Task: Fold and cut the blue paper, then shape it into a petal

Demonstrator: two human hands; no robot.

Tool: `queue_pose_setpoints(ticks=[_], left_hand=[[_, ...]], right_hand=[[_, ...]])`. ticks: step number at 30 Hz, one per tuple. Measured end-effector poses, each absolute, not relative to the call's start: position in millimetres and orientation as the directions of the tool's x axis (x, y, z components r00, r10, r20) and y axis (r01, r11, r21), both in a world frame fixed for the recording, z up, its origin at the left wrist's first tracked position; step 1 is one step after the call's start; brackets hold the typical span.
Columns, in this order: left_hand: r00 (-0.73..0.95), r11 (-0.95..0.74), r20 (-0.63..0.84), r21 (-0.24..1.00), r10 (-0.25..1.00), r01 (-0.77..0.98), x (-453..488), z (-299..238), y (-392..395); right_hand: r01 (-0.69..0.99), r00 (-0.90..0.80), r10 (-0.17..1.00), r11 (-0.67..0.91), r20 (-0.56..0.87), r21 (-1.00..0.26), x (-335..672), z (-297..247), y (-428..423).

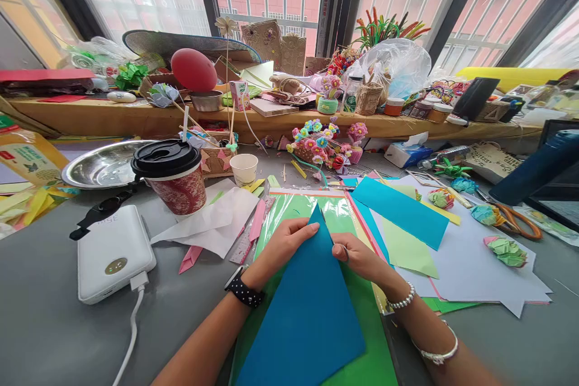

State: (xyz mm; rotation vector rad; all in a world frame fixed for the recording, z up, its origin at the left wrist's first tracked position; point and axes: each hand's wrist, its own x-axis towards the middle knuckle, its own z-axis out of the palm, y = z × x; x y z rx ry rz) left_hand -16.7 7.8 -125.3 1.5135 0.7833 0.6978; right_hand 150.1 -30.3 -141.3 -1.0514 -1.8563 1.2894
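Both hands pinching folded blue paper point(307, 295) near its tip, left hand point(283, 247) and right hand point(357, 256) pressing it onto green sheet point(371, 362) at table's point(45, 325) near edge.

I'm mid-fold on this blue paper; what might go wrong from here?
1. The left hand and right hand pinch only the tip of the blue folded paper triangle. Its wide base lies free on the glossy green sheet and may slip, skewing the crease.
2. The red paper cup with black lid stands beyond the left hand; a sweep might tip it onto the white loose papers.
3. The white charging cable could snag that arm.
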Motion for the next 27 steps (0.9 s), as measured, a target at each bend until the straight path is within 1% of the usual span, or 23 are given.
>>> queue_pose_setpoints(ticks=[7,13,22,27], left_hand=[[0.596,-0.061,0.0,0.995,0.803,0.082,-15.5,-124.7,6.6],[0.587,-0.081,0.021,0.994,0.809,0.076,-14.7,-125.1,6.5],[0.576,-0.028,-0.014,0.998,0.817,0.064,-18.2,-124.4,7.4],[0.571,-0.047,-0.007,0.996,0.821,0.079,-17.2,-123.4,7.0]], right_hand=[[0.25,-0.481,0.873,0.226,0.082,-0.942,150.0,-146.3,-28.4],[0.264,-0.473,0.878,0.217,0.07,-0.94,150.9,-145.0,-29.1],[0.244,-0.495,0.867,0.2,0.056,-0.949,150.2,-141.1,-30.3],[0.284,-0.463,0.886,0.178,0.028,-0.942,150.3,-140.6,-29.9]])
